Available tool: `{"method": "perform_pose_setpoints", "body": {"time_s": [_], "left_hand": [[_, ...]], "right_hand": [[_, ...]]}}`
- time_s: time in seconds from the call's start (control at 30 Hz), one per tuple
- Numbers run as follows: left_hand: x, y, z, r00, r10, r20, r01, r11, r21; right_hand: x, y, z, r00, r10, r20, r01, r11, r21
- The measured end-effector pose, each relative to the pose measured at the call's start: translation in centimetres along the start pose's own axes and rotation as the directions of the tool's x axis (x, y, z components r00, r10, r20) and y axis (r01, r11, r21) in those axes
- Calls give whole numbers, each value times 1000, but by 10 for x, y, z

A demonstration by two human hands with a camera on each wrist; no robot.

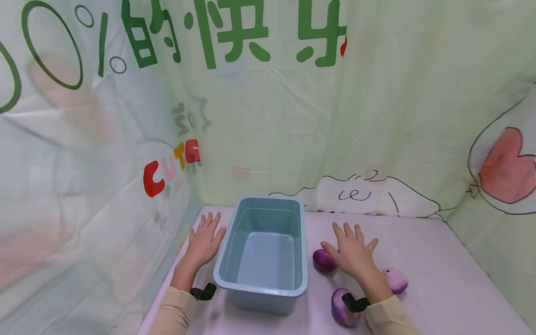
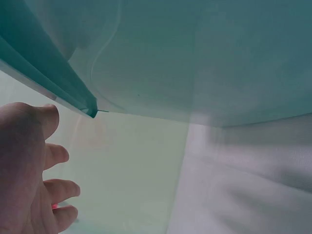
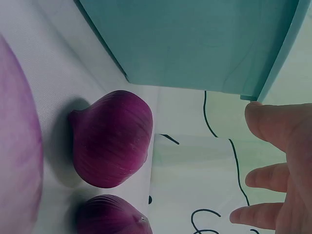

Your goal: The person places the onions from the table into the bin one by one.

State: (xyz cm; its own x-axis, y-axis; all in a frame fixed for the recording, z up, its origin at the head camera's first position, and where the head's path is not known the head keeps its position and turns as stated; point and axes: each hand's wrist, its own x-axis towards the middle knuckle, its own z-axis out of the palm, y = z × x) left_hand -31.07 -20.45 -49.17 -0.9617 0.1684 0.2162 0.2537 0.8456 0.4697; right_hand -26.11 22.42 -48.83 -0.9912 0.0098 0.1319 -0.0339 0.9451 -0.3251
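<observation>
A light blue plastic basin (image 1: 268,293) stands between the two hands, with nothing in it. My left hand (image 1: 204,244) is spread beside its left rim, thumb nearest; the left wrist view shows the fingers (image 2: 56,187) apart and holding nothing. On the other side, my right hand (image 1: 353,251) hovers with fingers fanned out above the onions. A dark purple onion (image 1: 324,260) lies just left of that hand, close to the basin. Under the right wrist is a paler onion (image 1: 341,309), partly covered by the wrist strap. Another pale onion (image 1: 394,280) lies right of the forearm.
A white tabletop (image 1: 444,270) carries everything. Printed curtains rise on the left (image 1: 104,186), at the back (image 1: 259,125) and on the right (image 1: 502,232). A black strap piece (image 1: 204,292) juts from the left wrist near the basin.
</observation>
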Motion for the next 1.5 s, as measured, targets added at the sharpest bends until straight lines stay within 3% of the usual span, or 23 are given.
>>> {"method": "perform_pose_setpoints", "body": {"time_s": [0.23, 0.47, 0.77, 0.93, 1.07, 1.2, 1.3, 1.5], "left_hand": [[-3, -1, -1, 999, 15, -35, -15, 1000, -3], [-15, 0, -6, 996, 63, -67, -70, 993, -100], [-50, 13, -11, 993, 78, -83, -99, 952, -290], [-74, 20, -3, 989, 117, -89, -140, 935, -327], [-88, 23, 7, 992, 107, -60, -122, 926, -358], [-100, 24, 14, 996, 81, -31, -86, 913, -398], [-108, 24, 18, 998, 62, -20, -65, 907, -417], [-118, 23, 24, 1000, 9, 7, -5, 896, -444]], "right_hand": [[-2, -1, -6, 999, -20, -27, 20, 1000, 4], [-11, 4, -13, 999, -17, -48, 17, 1000, -6], [-30, 12, -23, 998, -8, -68, 7, 1000, -12], [-51, 20, -29, 998, -2, -65, 3, 1000, 12], [-73, 32, -30, 998, 24, -63, -21, 999, 44], [-99, 49, -26, 998, 64, -21, -62, 995, 81], [-117, 65, -19, 992, 110, 53, -115, 989, 92], [-141, 98, 2, 968, 176, 178, -184, 982, 31]]}}
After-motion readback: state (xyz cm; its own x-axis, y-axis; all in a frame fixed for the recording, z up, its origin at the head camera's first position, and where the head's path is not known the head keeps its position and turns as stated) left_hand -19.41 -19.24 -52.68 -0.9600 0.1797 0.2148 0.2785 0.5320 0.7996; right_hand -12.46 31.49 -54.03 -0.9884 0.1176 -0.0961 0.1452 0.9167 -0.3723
